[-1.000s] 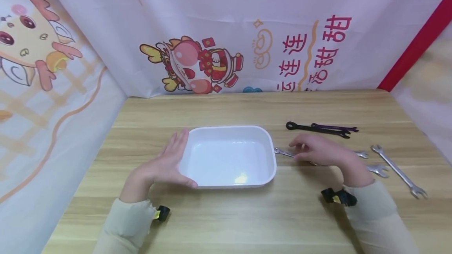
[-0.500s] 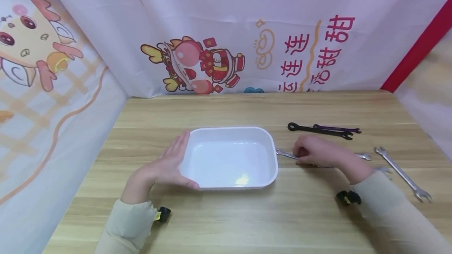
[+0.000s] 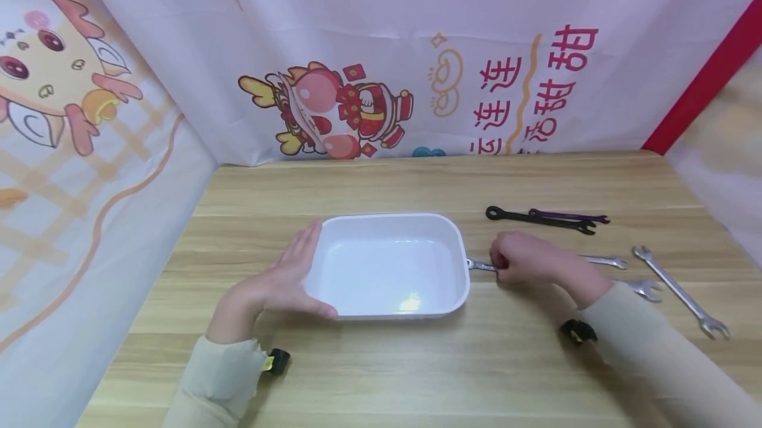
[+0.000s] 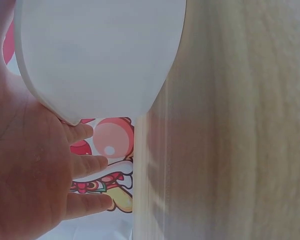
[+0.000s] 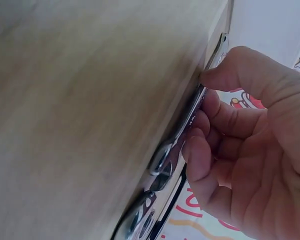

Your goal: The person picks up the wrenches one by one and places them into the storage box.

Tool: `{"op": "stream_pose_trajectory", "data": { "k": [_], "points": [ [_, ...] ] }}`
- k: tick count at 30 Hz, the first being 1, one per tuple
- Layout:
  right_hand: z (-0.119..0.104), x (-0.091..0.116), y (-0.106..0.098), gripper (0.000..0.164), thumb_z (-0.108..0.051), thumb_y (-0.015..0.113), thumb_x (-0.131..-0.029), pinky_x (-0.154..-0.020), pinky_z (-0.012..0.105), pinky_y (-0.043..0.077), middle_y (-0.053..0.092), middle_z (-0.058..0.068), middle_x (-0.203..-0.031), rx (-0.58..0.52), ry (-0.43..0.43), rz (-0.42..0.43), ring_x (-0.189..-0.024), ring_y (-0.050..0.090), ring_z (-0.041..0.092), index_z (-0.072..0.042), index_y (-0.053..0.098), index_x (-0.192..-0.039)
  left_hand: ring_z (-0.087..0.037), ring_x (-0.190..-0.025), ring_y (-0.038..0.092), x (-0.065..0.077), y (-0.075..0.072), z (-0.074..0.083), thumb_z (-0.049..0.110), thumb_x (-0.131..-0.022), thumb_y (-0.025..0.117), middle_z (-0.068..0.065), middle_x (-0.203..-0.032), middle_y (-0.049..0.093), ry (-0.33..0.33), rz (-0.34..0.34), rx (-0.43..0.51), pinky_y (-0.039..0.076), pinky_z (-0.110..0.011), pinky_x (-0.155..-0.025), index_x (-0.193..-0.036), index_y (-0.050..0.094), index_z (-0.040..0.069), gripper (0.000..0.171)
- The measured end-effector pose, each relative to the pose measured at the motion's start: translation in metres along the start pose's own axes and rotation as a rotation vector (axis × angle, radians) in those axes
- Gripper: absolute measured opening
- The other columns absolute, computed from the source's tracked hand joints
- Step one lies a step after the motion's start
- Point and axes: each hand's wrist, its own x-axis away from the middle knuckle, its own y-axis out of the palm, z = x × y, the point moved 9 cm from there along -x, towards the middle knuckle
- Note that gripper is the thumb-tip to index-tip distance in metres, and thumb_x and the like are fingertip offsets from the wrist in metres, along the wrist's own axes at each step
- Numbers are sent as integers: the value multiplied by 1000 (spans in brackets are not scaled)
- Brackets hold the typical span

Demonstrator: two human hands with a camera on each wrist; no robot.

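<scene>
A white rectangular dish point(image 3: 381, 276) stands at the middle of the table. My left hand point(image 3: 282, 282) rests against its left end, thumb along the near edge and fingers extended toward the far corner; the left wrist view shows the palm beside the dish wall point(image 4: 100, 55). To the right of the dish, my right hand point(image 3: 532, 259) pinches a silver wrench point(image 3: 483, 265) between thumb and curled fingers. That wrench lies low along the tabletop in the right wrist view, with the fingers point(image 5: 210, 115) on its shaft. In the head view the hand hides much of it.
Behind the right hand lie a black wrench point(image 3: 538, 217) and a dark purple wrench point(image 3: 574, 217). Two silver wrenches, one with a thin end point(image 3: 608, 260) and one with a wide end point(image 3: 645, 290), are partly covered by the right arm. Another silver wrench point(image 3: 678, 292) lies far right.
My right hand has come down onto the silver wrench and its fingers have closed round it. The wrench's visible end has shifted slightly. My left hand stays at the dish.
</scene>
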Motion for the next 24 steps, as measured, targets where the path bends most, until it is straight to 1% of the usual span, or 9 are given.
{"op": "stream_pose_trajectory", "data": {
  "k": [3,5,9,12,15,17,21,24],
  "points": [
    [-1,1,1,10,-5,70,-75,-62,27,46,57,1,-78,-6,6,-2,-69,51,15,-13,63,-76,-41,-153,-3,1,1,1,55,-59,90,-15,-167,-6,2,-6,12,7,-68,-120,-159,-11,8,149],
    [-3,2,1,10,-4,69,-76,-62,27,47,57,1,-78,0,4,3,-69,51,15,-12,63,-78,-41,-153,-3,1,1,1,55,-59,90,-15,-167,-6,3,-8,16,7,-68,-120,-159,-11,7,149],
    [-6,3,-3,15,-4,71,-81,-64,27,51,60,1,-80,28,-4,48,-71,54,14,-6,64,-94,-41,-153,-3,1,0,2,54,-59,91,-16,-167,-5,3,-3,21,7,-68,-120,-159,-11,7,149],
    [-6,2,-6,15,-6,72,-84,-65,26,52,62,1,-79,48,19,74,-71,55,13,-5,65,-97,-42,-153,-3,2,-1,2,53,-59,91,-17,-167,-5,2,0,22,6,-68,-120,-159,-11,7,149],
    [-6,1,-6,5,-6,71,-84,-62,26,50,62,0,-75,57,38,77,-67,54,13,-7,68,-87,-42,-153,-4,2,-1,1,54,-60,91,-17,-167,-7,-3,-4,23,5,-68,-120,-158,-12,8,150],
    [-5,-1,-5,5,-5,71,-81,-61,25,49,61,0,-74,60,43,78,-66,53,13,-9,67,-83,-42,-153,-4,2,-1,0,54,-60,90,-17,-167,-7,-6,-4,21,5,-68,-120,-159,-12,8,150],
    [-5,-5,-2,9,-5,70,-73,-59,26,45,58,0,-72,72,11,85,-65,50,14,-11,63,-76,-41,-153,-4,2,-1,0,55,-60,90,-16,-167,-6,-6,0,24,6,-68,-120,-159,-13,10,150],
    [-3,-5,-1,11,-7,70,-72,-60,26,45,57,-1,-71,56,-5,77,-64,49,14,-12,60,-74,-41,-153,-4,2,0,1,55,-60,90,-16,-167,-6,-3,-1,30,7,-68,-119,-159,-13,11,150]
  ]
}}
